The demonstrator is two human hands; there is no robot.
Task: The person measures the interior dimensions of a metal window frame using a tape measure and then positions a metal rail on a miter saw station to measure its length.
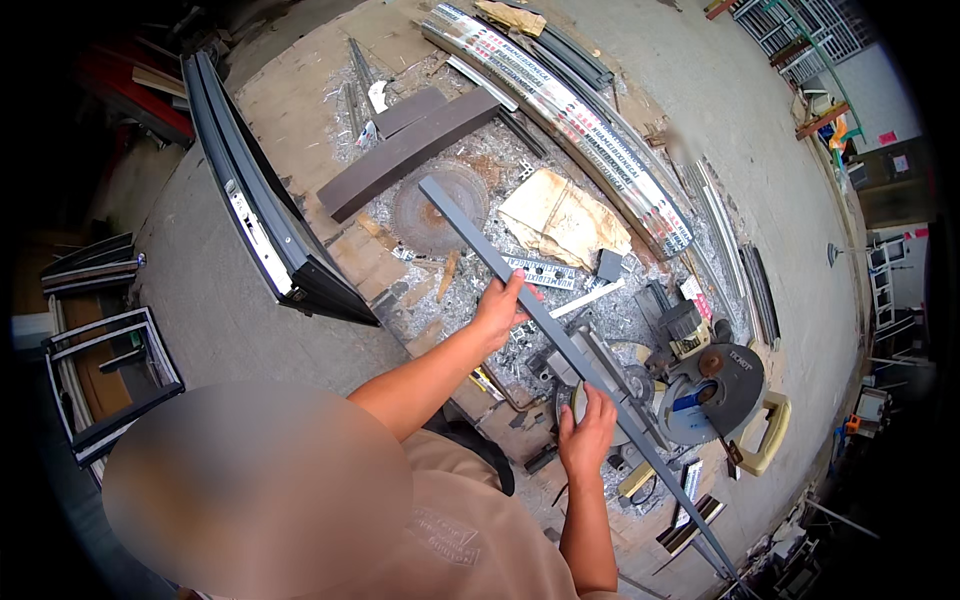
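A long grey metal profile bar [555, 335] runs slantwise from the round saw blade on the bench, across a miter saw [700, 400], toward the lower right. My left hand [500, 310] is closed around its middle, thumb on top and fingertips showing on the far side. Farther down the bar, my right hand [588, 432] has its fingers bent onto the near edge, thumb apart, beside the saw's bed. The saw's dark guard and yellow handle [768, 435] stand to the right of the bar. Its lower end reaches past the bench edge.
Metal shavings cover the bench around a round saw blade [440, 205], brown box profiles [410, 150] and a crumpled paper sheet [565, 215]. A bundle of wrapped profiles [560, 110] lies along the far side. A dark framed panel [265, 190] stands to the left.
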